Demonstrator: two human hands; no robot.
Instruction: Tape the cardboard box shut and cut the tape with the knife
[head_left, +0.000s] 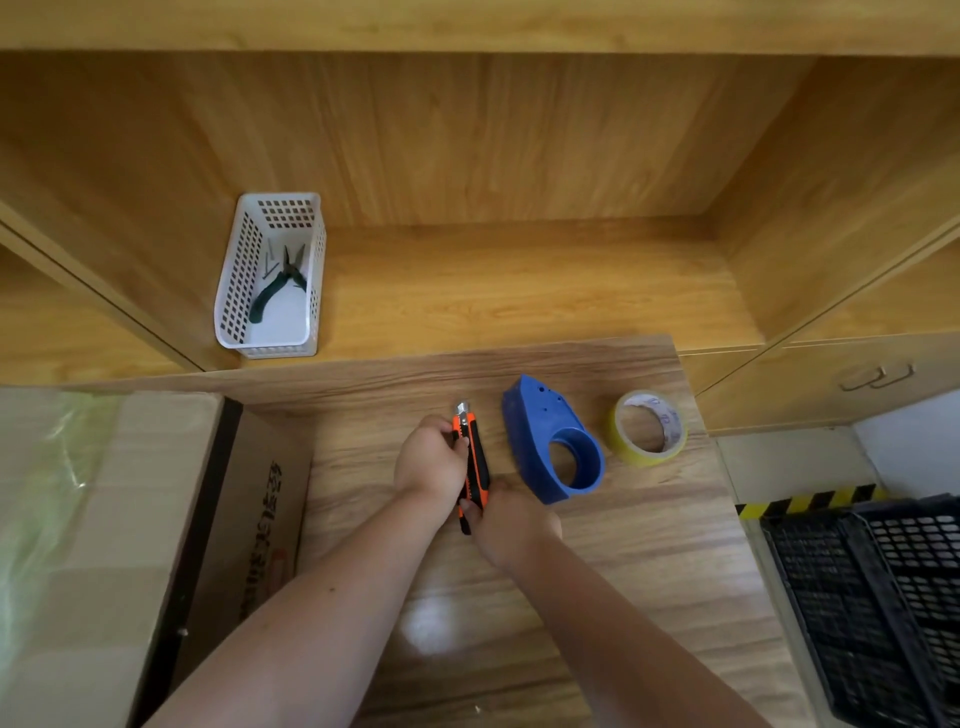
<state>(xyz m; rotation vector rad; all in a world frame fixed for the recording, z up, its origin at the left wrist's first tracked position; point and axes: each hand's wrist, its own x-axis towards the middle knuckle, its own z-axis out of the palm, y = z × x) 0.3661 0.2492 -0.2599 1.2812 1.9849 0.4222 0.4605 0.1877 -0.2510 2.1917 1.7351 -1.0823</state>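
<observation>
Both hands are on the orange-and-black utility knife (474, 457): right hand (511, 525) fingers clamped on the tail, left hand (431, 460) pinching near the slider, probably working the blade. Taped brown cardboard box (104, 519) at 9 o'clock; blue plastic tape dispenser (540, 431) and yellow tape roll (649, 427) parked at 2 o'clock on the wood-grain desk (623, 545).

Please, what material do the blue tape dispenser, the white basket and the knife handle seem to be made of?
The blue tape dispenser looks like moulded matte plastic: uniform colour, smooth rounded edges. The white basket seems glossy plastic, with a regular perforated grid in thin walls. The utility knife, held by the left hand and right hand, has an orange and black handle, probably plastic, perhaps with rubber grip; its tip looks metallic.
</observation>
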